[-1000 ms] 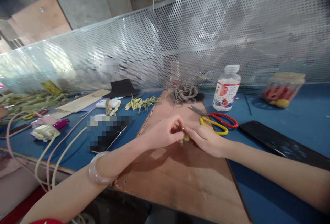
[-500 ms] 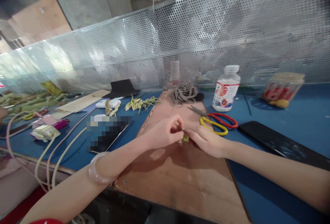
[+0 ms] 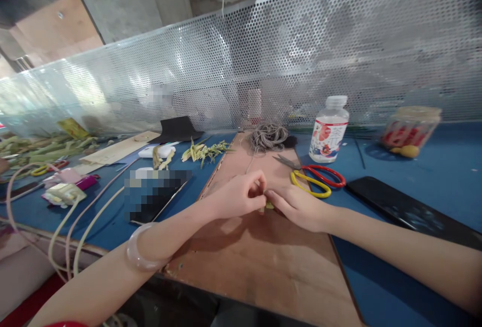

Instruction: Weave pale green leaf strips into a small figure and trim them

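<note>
My left hand (image 3: 241,195) and my right hand (image 3: 295,206) meet over the brown wooden board (image 3: 263,261), fingertips pinched together. Between them sits a small yellow-green leaf piece (image 3: 268,206), mostly hidden by the fingers. A thin twine strand runs from the hands back to a grey twine bundle (image 3: 268,136) at the board's far end. Scissors with a red and a yellow handle (image 3: 316,179) lie just right of my right hand. My left wrist wears a pale bangle (image 3: 137,251).
A white-capped plastic bottle (image 3: 328,131), a clear jar (image 3: 410,128) and a black phone (image 3: 408,211) lie right on the blue table. Leaf scraps (image 3: 205,150), a blurred dark item (image 3: 156,192), cords (image 3: 75,221) and clutter lie left. A perforated metal screen (image 3: 301,56) bounds the back.
Both hands have shifted slightly left and closed tighter over the leaf piece, so less of it shows. Nothing else on the table has moved.
</note>
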Available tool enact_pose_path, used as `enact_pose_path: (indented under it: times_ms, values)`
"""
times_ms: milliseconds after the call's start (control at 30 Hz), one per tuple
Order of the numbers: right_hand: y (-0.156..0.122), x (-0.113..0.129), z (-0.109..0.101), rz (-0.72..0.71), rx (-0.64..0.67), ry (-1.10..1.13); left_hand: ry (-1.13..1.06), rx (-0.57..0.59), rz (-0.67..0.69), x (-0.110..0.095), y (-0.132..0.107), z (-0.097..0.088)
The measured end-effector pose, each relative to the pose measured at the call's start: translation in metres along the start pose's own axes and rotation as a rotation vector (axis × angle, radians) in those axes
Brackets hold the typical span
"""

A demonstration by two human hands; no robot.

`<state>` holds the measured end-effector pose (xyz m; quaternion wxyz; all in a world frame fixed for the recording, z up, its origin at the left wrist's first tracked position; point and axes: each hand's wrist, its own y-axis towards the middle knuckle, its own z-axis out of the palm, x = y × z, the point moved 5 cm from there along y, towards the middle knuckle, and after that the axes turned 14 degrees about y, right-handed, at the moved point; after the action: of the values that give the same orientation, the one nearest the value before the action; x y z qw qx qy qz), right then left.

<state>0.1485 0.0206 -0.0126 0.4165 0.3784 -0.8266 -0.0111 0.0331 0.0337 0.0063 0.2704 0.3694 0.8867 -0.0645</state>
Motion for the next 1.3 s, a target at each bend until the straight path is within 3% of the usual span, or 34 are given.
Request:
enact_pose_path:
  times_ms: [400, 567, 933, 1167, 1300]
  values:
    - [0.001, -0.001, 0.003, 0.02, 0.011, -0.105, 0.185, 0.015, 0.015, -0.005, -0.001, -0.002]
    - [-0.001, -0.003, 0.0, 0.009, -0.008, -0.089, 0.145, 0.031, -0.016, -0.004, 0.001, -0.001]
    - [0.003, -0.003, -0.008, 0.093, -0.066, 0.368, -0.338, -0.013, 0.009, 0.003, 0.011, -0.002]
    - [0.002, -0.019, -0.001, 0.214, -0.121, 0.738, -0.414, -0.096, 0.009, 0.011, 0.014, -0.007]
    - [0.003, -0.019, -0.001, 0.186, -0.124, 0.752, -0.448, -0.109, 0.003, 0.014, 0.015, -0.007]
